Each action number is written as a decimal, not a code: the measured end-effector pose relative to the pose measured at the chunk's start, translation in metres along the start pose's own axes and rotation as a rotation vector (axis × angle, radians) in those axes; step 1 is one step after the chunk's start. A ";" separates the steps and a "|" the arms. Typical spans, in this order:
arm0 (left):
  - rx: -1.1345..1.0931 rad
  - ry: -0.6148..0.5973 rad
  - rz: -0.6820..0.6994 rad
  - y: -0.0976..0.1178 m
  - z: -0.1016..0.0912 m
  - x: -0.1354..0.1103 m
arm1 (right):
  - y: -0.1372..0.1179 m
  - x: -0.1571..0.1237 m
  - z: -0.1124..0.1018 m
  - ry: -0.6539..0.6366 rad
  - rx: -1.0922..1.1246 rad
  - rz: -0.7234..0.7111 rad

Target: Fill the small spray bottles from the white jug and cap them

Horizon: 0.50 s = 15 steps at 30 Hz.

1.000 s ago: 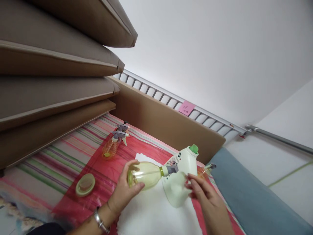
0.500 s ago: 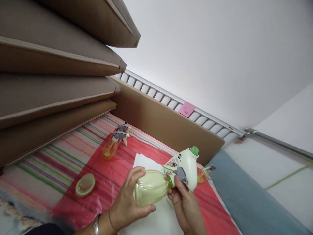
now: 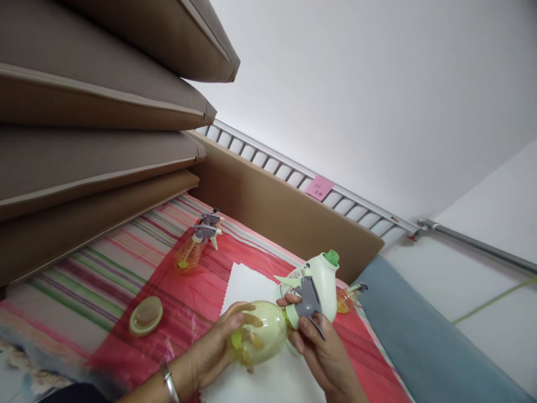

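While your left hand (image 3: 222,341) reaches in from the lower left, a silver bracelet (image 3: 169,382) around its wrist, its fingers curl around the base of a translucent yellow-green spray bottle (image 3: 271,330), and some of them show through the wall. Your right hand (image 3: 316,347) rises from the bottom edge, wrist below the knuckles, thumb and fingers closed on the grey trigger head (image 3: 309,299) close to its pale green collar (image 3: 292,316). So both grips are gripping: the left has the bottle's body, the right has its top.

The bottle lies on its side between your two palms, base toward your left, neck toward your right, with the head on the neck. Below and behind it you have a white scalloped-edge sheet (image 3: 245,285) on red plastic sheeting (image 3: 226,246). Just beyond the head stands a pale green jug (image 3: 327,288), partly hidden by it. A round lid-like piece (image 3: 146,316) sits well to the left of your left hand.
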State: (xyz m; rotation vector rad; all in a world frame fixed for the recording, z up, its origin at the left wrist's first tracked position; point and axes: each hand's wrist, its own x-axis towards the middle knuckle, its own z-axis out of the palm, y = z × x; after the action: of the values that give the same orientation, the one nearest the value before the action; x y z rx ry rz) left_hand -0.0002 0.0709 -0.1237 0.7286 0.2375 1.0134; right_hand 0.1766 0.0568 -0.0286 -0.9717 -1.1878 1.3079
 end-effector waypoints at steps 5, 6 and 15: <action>0.381 0.224 0.333 0.015 -0.002 0.002 | 0.003 -0.002 -0.005 0.137 0.093 0.057; 0.490 0.247 0.387 0.018 -0.003 0.002 | 0.003 -0.002 -0.007 0.191 0.104 0.079; 1.327 0.039 0.909 0.020 -0.014 -0.011 | -0.023 -0.013 -0.030 0.347 -0.236 0.282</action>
State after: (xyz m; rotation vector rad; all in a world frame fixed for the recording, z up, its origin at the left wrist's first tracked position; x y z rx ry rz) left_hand -0.0259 0.0744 -0.1225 2.1438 0.6672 1.7016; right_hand 0.2117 0.0456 -0.0123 -1.5157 -0.9725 1.1662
